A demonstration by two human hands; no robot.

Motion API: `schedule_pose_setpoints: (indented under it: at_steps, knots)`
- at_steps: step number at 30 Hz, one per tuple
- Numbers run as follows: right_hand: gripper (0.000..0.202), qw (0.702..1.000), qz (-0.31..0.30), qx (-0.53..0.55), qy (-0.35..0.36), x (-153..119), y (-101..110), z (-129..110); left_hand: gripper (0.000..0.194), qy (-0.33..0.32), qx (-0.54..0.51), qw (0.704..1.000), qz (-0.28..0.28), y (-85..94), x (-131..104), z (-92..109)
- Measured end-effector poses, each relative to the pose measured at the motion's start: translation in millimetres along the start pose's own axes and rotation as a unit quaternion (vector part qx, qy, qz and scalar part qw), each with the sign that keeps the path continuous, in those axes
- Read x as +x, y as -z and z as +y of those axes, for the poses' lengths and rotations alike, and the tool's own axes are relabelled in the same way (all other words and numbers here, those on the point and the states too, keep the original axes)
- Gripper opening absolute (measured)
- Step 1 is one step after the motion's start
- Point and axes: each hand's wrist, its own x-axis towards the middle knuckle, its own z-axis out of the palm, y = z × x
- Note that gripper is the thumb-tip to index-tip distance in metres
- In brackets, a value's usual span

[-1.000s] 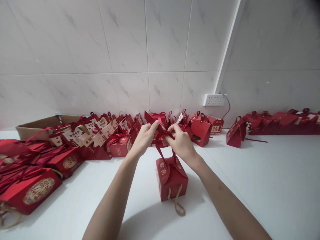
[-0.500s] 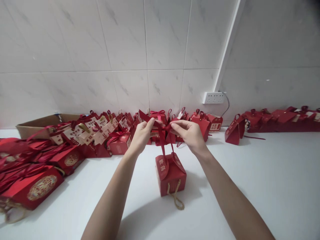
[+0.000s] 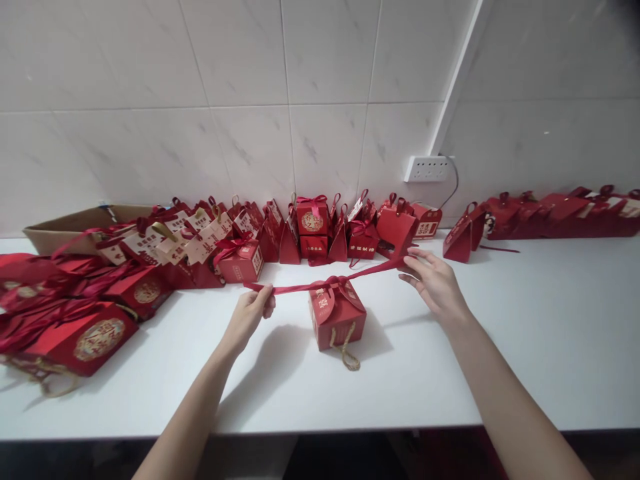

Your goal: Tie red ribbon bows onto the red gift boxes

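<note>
A small red box (image 3: 341, 321) with curved top flaps and a twisted gold cord on its front stands upright on the white table. Its red ribbon (image 3: 295, 289) is crossed in a knot at the box top and stretched out to both sides. My left hand (image 3: 251, 313) pinches one ribbon end, left of the box. To the right and slightly higher, my right hand (image 3: 434, 281) grips the other end between thumb and fingers.
Finished-looking red boxes (image 3: 314, 223) line the wall behind. Larger red boxes (image 3: 100, 339) lie at the left, near a cardboard carton (image 3: 65, 230). A lone red box (image 3: 463, 235) and another row (image 3: 560, 217) stand at the right. A power strip (image 3: 427, 169) hangs on the wall.
My hands have moved apart and down, pulling the ribbon outward. Its crossing now lies against the box top instead of high above it. The view has tilted down, showing the table's front edge.
</note>
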Motion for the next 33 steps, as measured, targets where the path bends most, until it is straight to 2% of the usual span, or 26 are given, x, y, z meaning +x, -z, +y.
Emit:
schedule_pose_setpoints:
  at_steps: [4,7,9,11,12,14,16,17,18,19,21,22,24,27,29,33]
  knots:
    - [0.028,0.999,0.020,-0.025,-0.016,0.3,15.3,5.3,0.046,0.028,0.021,0.999,-0.017,6.2,-4.1,-7.6]
    - [0.027,0.997,0.018,-0.056,-0.039,-2.5,29.2,8.7,0.048,0.039,0.046,0.998,-0.008,15.1,-7.2,-15.0]
    - [0.027,0.992,0.007,-0.112,-0.063,-3.5,41.8,12.9,0.049,0.053,0.089,0.994,-0.019,23.3,-8.7,-21.1]
    - [0.027,0.972,-0.022,-0.220,-0.079,-2.7,53.5,17.5,0.050,0.067,0.151,0.985,-0.042,32.1,-7.9,-24.4]
    - [0.028,0.956,-0.036,-0.282,-0.071,-1.6,56.9,19.2,0.048,0.058,0.181,0.981,-0.030,35.7,-6.3,-23.4]
    - [0.030,0.922,-0.058,-0.382,-0.019,2.0,54.8,20.8,0.043,-0.013,0.236,0.970,0.060,38.5,0.0,-14.7]
    - [0.031,0.902,-0.094,-0.418,0.050,6.8,38.3,20.0,0.042,-0.118,0.272,0.942,0.160,32.4,9.3,2.0]
    - [0.031,0.897,-0.129,-0.417,0.071,9.4,25.5,19.5,0.041,-0.150,0.282,0.934,0.160,25.7,14.4,11.6]
    - [0.032,0.891,-0.187,-0.407,0.077,11.9,11.2,19.2,0.040,-0.156,0.278,0.942,0.104,17.1,19.5,20.6]
    - [0.035,0.881,-0.252,-0.394,0.068,14.2,-3.3,19.6,0.041,-0.136,0.265,0.954,0.022,7.5,24.0,28.1]
    - [0.045,0.863,-0.359,-0.356,0.014,16.9,-27.2,22.5,0.049,-0.063,0.244,0.956,-0.152,-10.6,30.8,35.8]
    - [0.050,0.856,-0.384,-0.347,-0.006,17.2,-34.7,24.9,0.055,-0.025,0.226,0.949,-0.218,-17.5,32.8,35.6]
    - [0.055,0.847,-0.410,-0.337,-0.037,15.7,-39.5,31.1,0.064,0.032,0.174,0.935,-0.308,-24.6,34.5,28.8]
    - [0.051,0.843,-0.447,-0.290,-0.077,10.1,-30.9,39.8,0.060,0.058,0.099,0.923,-0.368,-23.0,33.8,14.0]
    - [0.048,0.848,-0.462,-0.233,-0.114,5.8,-24.9,43.1,0.052,0.062,0.072,0.926,-0.366,-19.9,32.4,8.3]
    - [0.050,0.881,-0.420,-0.128,-0.174,0.5,-26.0,45.1,0.046,0.074,0.042,0.937,-0.339,-19.8,29.9,8.1]
